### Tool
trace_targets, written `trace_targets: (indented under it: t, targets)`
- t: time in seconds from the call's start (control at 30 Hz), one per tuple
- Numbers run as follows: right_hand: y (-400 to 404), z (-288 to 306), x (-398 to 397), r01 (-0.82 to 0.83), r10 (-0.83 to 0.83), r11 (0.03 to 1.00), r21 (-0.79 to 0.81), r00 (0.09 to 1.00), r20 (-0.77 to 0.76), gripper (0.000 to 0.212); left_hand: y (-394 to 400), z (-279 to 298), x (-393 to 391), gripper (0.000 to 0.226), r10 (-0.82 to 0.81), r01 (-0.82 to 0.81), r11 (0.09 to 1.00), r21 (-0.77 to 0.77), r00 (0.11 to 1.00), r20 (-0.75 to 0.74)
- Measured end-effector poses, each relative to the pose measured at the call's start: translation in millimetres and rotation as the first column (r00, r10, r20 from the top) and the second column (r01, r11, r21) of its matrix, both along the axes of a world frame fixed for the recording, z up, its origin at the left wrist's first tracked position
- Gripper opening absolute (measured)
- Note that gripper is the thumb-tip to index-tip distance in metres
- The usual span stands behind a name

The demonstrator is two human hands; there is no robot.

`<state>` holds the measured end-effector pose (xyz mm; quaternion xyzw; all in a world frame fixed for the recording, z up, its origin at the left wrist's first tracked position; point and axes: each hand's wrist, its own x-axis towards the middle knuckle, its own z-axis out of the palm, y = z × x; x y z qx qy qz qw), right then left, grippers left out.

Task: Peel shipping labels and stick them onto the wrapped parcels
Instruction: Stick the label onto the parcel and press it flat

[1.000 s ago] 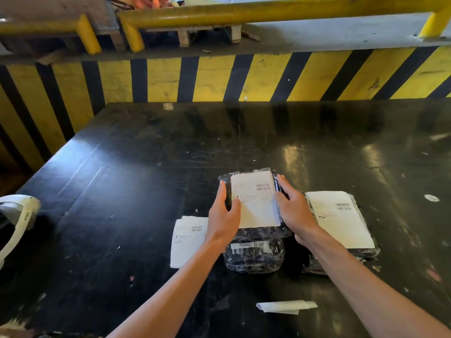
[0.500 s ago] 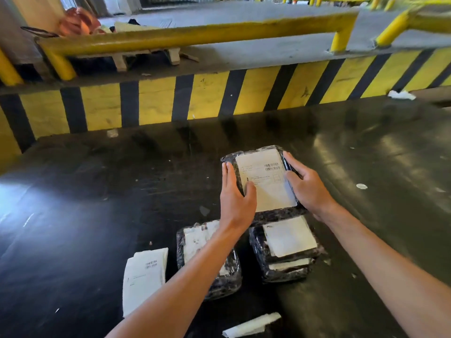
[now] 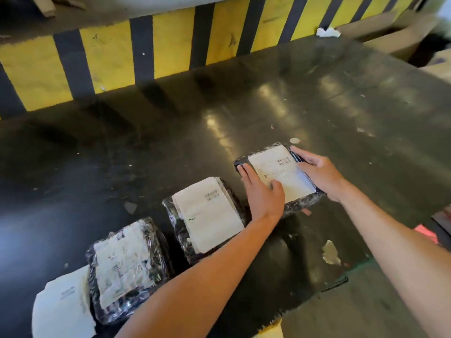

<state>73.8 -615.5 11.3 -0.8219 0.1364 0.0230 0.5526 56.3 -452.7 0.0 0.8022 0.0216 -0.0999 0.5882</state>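
Three black plastic-wrapped parcels lie in a diagonal row on the black table (image 3: 170, 142). The far-right parcel (image 3: 300, 203) bears a white shipping label (image 3: 280, 172); my left hand (image 3: 262, 191) grips its left side with the thumb on the label, and my right hand (image 3: 319, 172) grips its right side. The middle parcel (image 3: 180, 228) carries a white label (image 3: 207, 213). The near-left parcel (image 3: 151, 269) shows a label (image 3: 122, 259) under its wrap. A stack of loose label sheets (image 3: 61, 306) lies at the bottom left.
A yellow-and-black striped barrier (image 3: 170, 45) runs along the table's far edge. Cardboard boxes (image 3: 395, 37) stand at the far right. Paper scraps (image 3: 330, 252) and small bits dot the table on the right. The table's near right corner (image 3: 336, 284) lies between my forearms.
Both hands carried the labelled parcel rightward and away from the other parcels. The view swung right and down, so the parcels now sit in a diagonal row.
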Motion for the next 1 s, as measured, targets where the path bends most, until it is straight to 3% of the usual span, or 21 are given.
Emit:
trace_targets:
  t: [0.23,0.47,0.63,0.8,0.9,1.0]
  targets:
    - [-19,-58,3,-0.087,0.084,0.996,-0.014,0.987,-0.135,0.052,-25,-54,-9,0.08,0.066,-0.066,0.998,0.008,0.978,-0.198]
    - [-27,-94,7,-0.124,0.122,0.992,0.001,0.97,-0.211,0.056,-32,-88,-8,0.082,0.048,-0.026,0.989,0.148,0.988,-0.146]
    - [-28,-89,11,-0.218,0.175,0.969,-0.117,0.939,-0.296,0.06,-42,-83,-8,0.082,0.034,0.057,0.954,0.296,0.955,-0.294]
    - [-25,-77,18,-0.27,0.186,0.925,-0.266,0.935,-0.303,0.054,-35,-46,2,0.086,-0.054,0.174,0.961,0.215,0.88,-0.473]
    - [-10,-57,24,-0.223,0.179,0.909,-0.353,0.972,-0.154,0.048,-24,-10,2,0.077,-0.173,0.202,0.979,0.037,0.91,-0.378]
    - [15,-34,39,-0.166,0.171,0.9,-0.403,0.985,-0.023,0.045,0,31,0,0.065,-0.209,0.21,0.978,0.0,0.972,-0.106]
